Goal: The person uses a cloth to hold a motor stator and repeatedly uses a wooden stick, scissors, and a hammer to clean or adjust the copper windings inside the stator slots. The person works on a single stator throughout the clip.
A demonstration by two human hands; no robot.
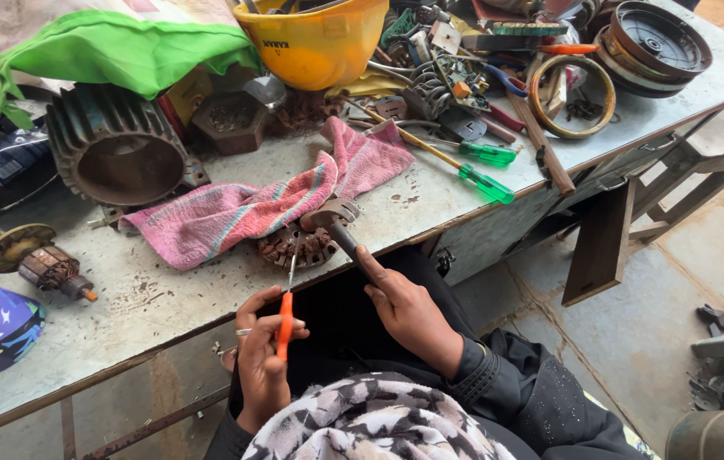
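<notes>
At lower centre, the left hand (261, 362) gripped an orange-handled screwdriver (285, 322) probing the wound stator (298, 247), the right hand (409, 311) clamped its dark shaft (346, 243); prying the coils seemed next, needing steady bracing.

The left hand (261, 362) grips a screwdriver (286, 317) just before the table edge (166, 319), its tip reaching up to the motor winding (298, 247) lying on the table directly beyond the grip. The right hand (409, 311), just right of that grip, holds a shaft (346, 240) running up to the same winding. A towel (242, 209) lies behind and left of the winding. Farther behind stands a motor housing (115, 149) at left and a hard hat (319, 38) straight beyond. Two more screwdrivers (485, 170) lie beyond, right of the right hand; an armature (42, 264) lies well left.
</notes>
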